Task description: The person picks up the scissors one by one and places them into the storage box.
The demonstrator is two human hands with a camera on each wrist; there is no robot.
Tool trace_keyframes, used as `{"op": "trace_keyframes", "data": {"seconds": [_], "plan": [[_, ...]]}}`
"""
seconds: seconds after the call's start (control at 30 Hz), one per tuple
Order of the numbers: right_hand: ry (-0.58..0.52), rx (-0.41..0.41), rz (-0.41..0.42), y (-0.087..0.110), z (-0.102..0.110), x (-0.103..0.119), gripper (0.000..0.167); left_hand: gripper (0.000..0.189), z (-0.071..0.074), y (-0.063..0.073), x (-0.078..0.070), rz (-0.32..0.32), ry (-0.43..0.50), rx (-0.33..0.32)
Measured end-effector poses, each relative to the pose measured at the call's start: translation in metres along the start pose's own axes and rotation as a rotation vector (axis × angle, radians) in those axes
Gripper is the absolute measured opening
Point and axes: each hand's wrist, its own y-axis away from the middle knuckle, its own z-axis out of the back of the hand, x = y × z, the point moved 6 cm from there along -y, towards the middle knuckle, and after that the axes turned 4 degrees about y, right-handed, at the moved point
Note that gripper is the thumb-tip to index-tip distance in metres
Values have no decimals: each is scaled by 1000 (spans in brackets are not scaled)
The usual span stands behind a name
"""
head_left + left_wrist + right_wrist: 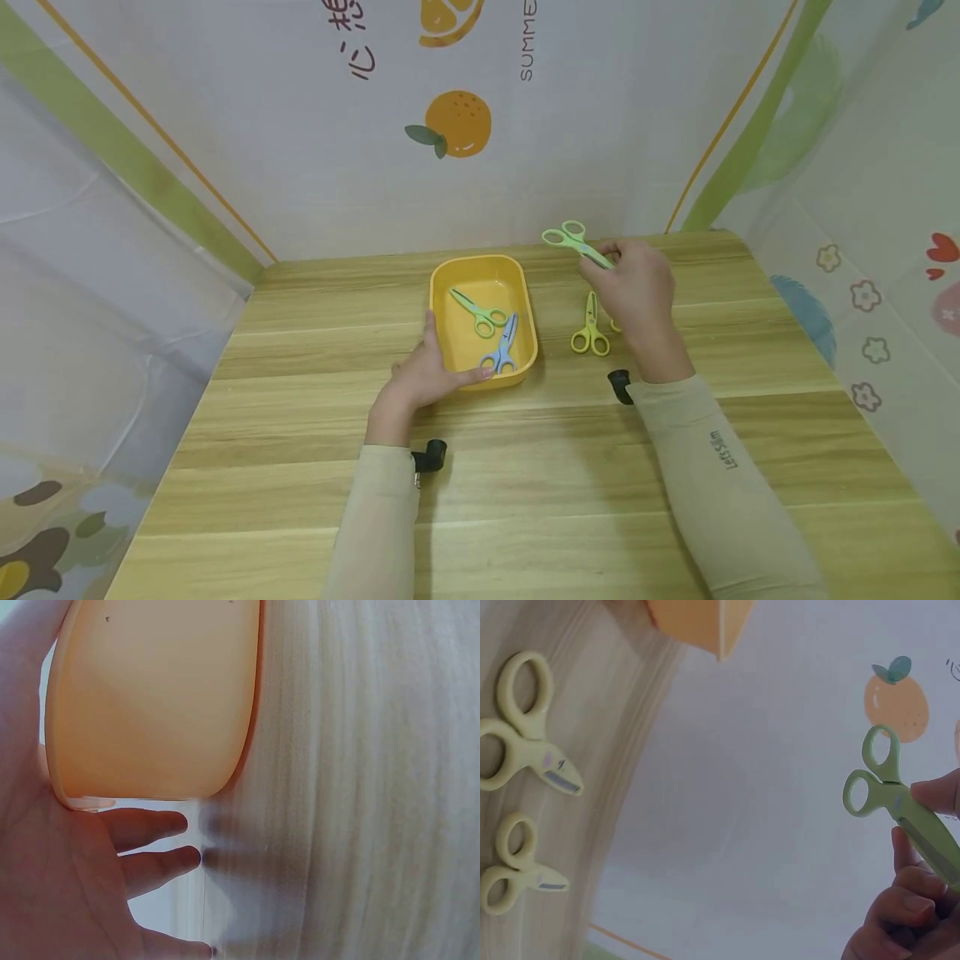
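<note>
My left hand rests at the near left corner of a yellow tray, thumb along the near rim and fingers along the left side; in the left wrist view these fingers are straight and spread. Inside the tray lie green scissors and blue scissors. Above the table, right of the tray, my right hand pinches another pair of green scissors by the blade part, handle loops pointing away. Beneath that hand are yellow scissors, and a second yellow pair shows in the right wrist view.
The wooden table ends at a white printed curtain behind the tray, with more curtain at both sides. Black wrist mounts stick out by both sleeves.
</note>
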Motion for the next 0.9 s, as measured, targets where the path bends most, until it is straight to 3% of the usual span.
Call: {"op": "trace_keyframes", "data": {"seconds": [0.33,0.7,0.9], "plan": [[-56,-24,49,-5,-11,29,25,153,1,4,-1,2,-8,-4],[-109,21,47,-13,-29,59,26,154,-4,5,-2,-12,-3,-3],[-70,87,58,-16,-55,72,25,153,-4,3,-1,-23,18,-12]]}}
